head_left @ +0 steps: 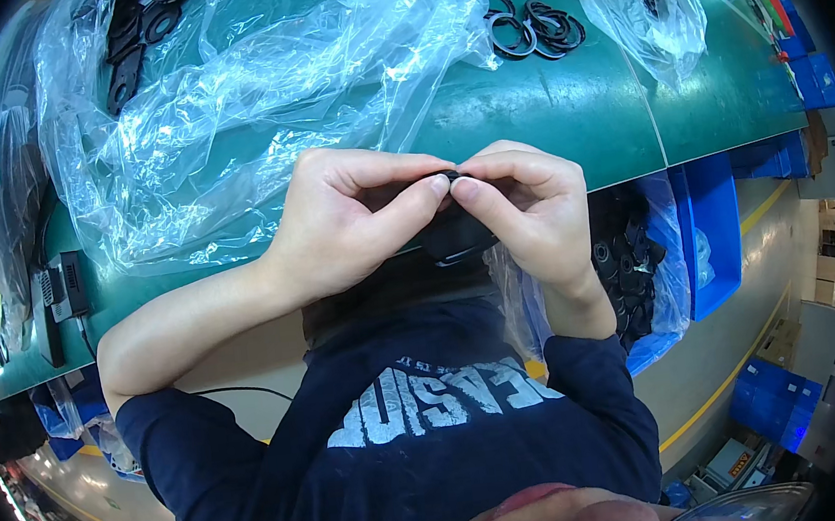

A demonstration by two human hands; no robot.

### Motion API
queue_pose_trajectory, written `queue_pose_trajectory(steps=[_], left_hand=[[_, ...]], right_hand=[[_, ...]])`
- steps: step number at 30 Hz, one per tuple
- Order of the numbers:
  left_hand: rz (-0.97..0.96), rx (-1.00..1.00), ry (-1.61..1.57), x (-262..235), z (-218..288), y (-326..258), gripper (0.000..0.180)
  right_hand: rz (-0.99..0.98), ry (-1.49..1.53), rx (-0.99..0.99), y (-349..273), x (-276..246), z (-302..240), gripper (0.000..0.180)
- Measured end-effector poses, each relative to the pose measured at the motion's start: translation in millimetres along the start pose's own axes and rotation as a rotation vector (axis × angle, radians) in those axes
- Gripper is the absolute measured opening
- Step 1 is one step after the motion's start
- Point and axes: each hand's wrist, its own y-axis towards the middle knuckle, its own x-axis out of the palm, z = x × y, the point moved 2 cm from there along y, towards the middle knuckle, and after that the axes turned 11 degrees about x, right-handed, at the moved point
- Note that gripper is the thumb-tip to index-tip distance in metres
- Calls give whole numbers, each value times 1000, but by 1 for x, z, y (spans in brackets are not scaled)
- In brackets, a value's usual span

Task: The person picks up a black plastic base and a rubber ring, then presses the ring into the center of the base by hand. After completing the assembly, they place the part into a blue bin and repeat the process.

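Near the table's front edge, my left hand (343,217) and my right hand (533,204) meet, thumbs and forefingers pinched together. Between the fingertips shows the top of a small black part (448,174); its kind cannot be made out. Below the fingers a larger dark rounded piece (455,237) is visible, and I cannot tell whether it belongs to the same part. The other fingers of both hands curl inward, partly hidden.
Clear plastic sheeting (254,126) lies over the green table (564,116), with flat black parts (126,77) at its far left. Black rings (556,28) and a clear bag (650,17) lie farther back. Blue bins (712,242), one holding black parts (629,260), stand at right.
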Motion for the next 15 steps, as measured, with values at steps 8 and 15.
queue_pose_trajectory(steps=[8, 15], left_hand=[[18, -41, -58, -2, -1, -2, 16], [-101, -69, -309, 0, -8, 5, 29]], right_hand=[[-15, -54, -29, 2, 1, 0, 6], [32, 121, 0, 5, -10, 3, 9]])
